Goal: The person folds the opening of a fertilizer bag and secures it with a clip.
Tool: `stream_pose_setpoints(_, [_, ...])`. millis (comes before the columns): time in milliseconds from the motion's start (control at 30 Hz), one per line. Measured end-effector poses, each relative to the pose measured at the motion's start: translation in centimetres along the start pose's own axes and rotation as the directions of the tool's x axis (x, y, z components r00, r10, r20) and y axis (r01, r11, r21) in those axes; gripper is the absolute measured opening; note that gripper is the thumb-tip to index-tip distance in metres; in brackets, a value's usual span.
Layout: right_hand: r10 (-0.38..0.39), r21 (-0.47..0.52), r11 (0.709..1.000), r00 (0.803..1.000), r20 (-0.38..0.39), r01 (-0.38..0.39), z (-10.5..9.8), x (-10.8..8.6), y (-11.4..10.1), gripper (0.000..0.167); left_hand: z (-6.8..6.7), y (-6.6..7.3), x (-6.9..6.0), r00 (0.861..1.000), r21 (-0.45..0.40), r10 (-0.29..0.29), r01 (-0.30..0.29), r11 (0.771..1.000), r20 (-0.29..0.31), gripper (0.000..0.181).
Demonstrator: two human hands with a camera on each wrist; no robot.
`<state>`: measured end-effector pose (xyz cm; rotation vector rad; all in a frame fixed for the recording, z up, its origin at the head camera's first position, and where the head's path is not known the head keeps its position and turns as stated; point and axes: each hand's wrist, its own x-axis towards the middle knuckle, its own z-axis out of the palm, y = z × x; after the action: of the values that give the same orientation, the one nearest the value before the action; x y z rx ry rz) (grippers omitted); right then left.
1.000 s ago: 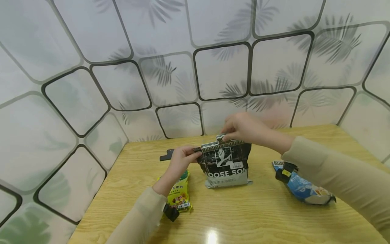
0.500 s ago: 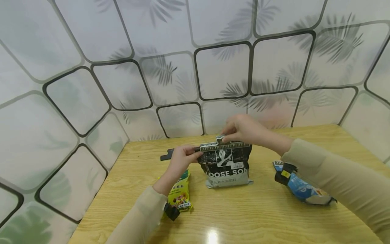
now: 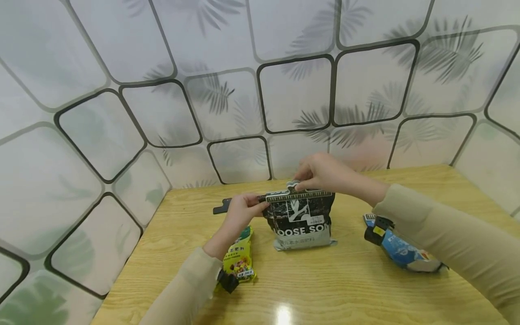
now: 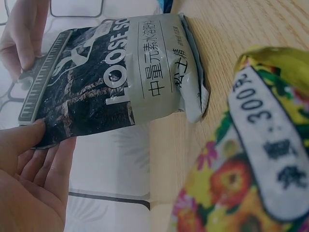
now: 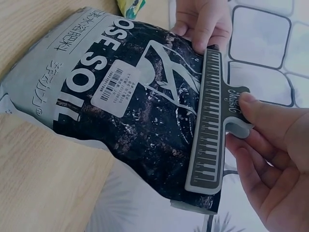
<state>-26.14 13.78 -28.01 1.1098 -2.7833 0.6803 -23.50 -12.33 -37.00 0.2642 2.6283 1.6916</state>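
A black-and-grey bag (image 3: 300,225) marked "LOOSE SOIL" stands upright on the table. Along its top edge sits a black-and-white clip (image 5: 206,125) with a piano-key pattern. My right hand (image 3: 327,174) pinches the clip's handle between thumb and fingers, as the right wrist view shows closely. With thumb and fingers, my left hand (image 3: 243,212) pinches the bag's top corner at the clip's left end. In the left wrist view, that hand (image 4: 36,179) has its thumb on the bag's front and its fingers behind.
A yellow flowered bag (image 3: 239,259) lies partly under my left forearm. To the right, a blue bag (image 3: 410,253) with a piano-key clip (image 3: 369,217) at its end lies below my right sleeve. One dark flat piece (image 3: 221,206) rests at the wooden table's (image 3: 325,289) back left.
The clip has gone from slanting to nearly level on the bag's top, its right end coming down with my right hand. My left hand stays at the corner.
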Motion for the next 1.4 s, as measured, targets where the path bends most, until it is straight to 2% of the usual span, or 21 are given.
stream_pose_setpoints(367, [0.037, -0.026, 0.999, 0.999, 0.023, -0.036, 0.0, -0.2, -0.2, 0.020, 0.1, 0.2, 0.0, 1.000, -0.012, -0.012, 0.012, 1.000, 0.004, 0.023])
stream_pose_setpoints(600, [0.046, 0.016, 0.999, 0.999, -0.003, -0.046, 0.7, -0.5, 0.0, 0.026, 0.2, 0.2, 0.0, 1.000, 0.011, -0.024, 0.024, 1.000, 0.002, 0.023])
stream_pose_setpoints(967, [-0.001, -0.020, 1.000, 0.998, -0.069, 0.000, 1.3, -1.0, -0.1, 0.025, 0.2, 0.3, 0.0, 1.000, 0.061, 0.005, -0.005, 0.998, -0.001, 0.024])
stream_pose_setpoints(1133, [-0.001, -0.017, 1.000, 0.997, -0.077, 0.000, 1.5, -1.2, -0.2, 0.024, 0.2, 0.2, -0.1, 1.000, 0.052, 0.004, -0.005, 0.999, 0.005, 0.027])
stream_pose_setpoints(1400, [-0.043, -0.037, 0.999, 0.992, -0.116, 0.039, 2.1, -1.3, -0.2, 0.017, 0.2, 0.1, 0.0, 1.000, 0.050, 0.023, -0.024, 0.998, 0.015, 0.026])
